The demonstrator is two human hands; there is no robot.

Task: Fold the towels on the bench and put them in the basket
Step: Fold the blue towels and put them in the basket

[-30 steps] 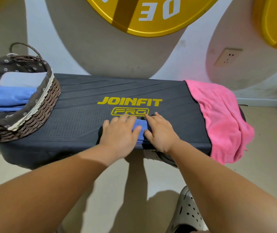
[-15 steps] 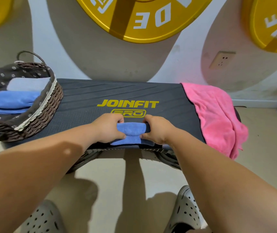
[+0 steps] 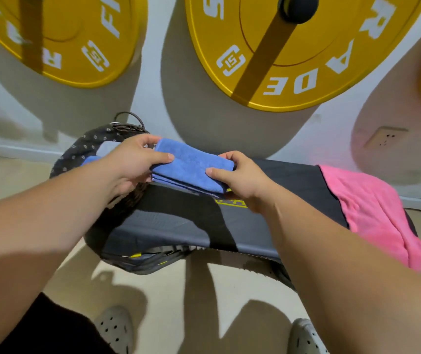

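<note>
My left hand (image 3: 127, 164) and right hand (image 3: 242, 177) each pinch one end of the folded blue towel (image 3: 191, 162), likely soft and light

A gym: yellow weight plates (image 3: 293, 47) hang on the wall above a padded bench (image 3: 293, 190)

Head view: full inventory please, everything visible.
bench: 1, black, centre
folded towel: 1, blue, held above bench
pink towel: 1, pink, draped over bench's right end
basket: 1, brown wicker, dark liner, bench's left end
stored towels: 2, grey and blue, in basket
weight plates: 3, yellow, wall, partly cut off
wall socket: 1, pale, right wall
shoes: 2, grey, floor
left grip: 1, bare hand, pinching towel's left end
right grip: 1, bare hand, pinching right end
</note>
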